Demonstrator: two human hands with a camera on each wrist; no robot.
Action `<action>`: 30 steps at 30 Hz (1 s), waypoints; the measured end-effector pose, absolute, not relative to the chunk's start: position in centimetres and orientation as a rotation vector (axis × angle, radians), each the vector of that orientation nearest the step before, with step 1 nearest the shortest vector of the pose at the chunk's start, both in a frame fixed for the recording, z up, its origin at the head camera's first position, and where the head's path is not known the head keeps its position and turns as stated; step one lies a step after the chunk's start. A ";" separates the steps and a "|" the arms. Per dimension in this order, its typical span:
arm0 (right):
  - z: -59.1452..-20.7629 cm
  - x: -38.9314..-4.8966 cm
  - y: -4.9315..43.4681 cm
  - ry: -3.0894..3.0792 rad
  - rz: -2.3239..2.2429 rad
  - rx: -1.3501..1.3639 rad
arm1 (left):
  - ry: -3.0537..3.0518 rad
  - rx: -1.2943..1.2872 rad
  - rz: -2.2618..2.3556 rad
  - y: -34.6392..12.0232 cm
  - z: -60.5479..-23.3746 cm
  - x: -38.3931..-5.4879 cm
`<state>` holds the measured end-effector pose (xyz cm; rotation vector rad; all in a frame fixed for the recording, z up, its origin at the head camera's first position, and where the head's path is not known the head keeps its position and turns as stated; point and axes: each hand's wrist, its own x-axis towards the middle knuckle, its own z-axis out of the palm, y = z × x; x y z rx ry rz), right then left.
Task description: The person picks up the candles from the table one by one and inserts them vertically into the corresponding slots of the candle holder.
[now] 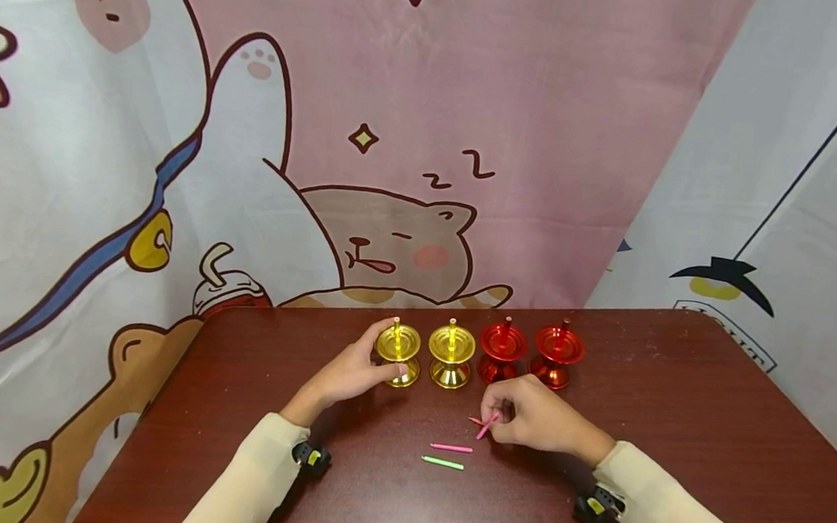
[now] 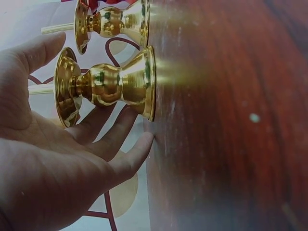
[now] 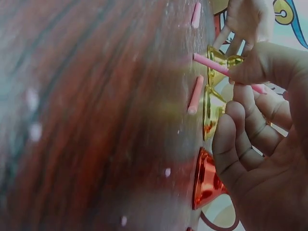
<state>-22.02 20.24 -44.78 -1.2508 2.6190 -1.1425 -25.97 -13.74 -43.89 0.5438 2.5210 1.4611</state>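
Observation:
My left hand (image 1: 356, 370) is at the leftmost gold candle holder (image 2: 103, 82), fingers behind it and thumb across its front. Those fingers look loosely extended in the left wrist view. A second gold holder (image 1: 452, 353) stands to its right. My right hand (image 1: 542, 416) pinches a slim pink candle (image 3: 211, 64) between thumb and index finger, tilted just over the table. Under it lies a reddish-pink candle (image 3: 195, 95), partly covered in the head view. Nearer to me lie a pink candle (image 1: 452, 448) and a green candle (image 1: 442, 462).
Two red candle holders (image 1: 503, 344) (image 1: 558, 347) continue the row to the right, just beyond my right hand. An upright stick rises from each holder's dish. The brown table (image 1: 670, 409) ends at a cartoon-printed cloth (image 1: 545, 124) behind.

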 end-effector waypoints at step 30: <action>-45.6 -22.5 18.1 2.549 -1.110 -1.420 | 2.535 0.518 1.459 -13.5 -43.8 -25.9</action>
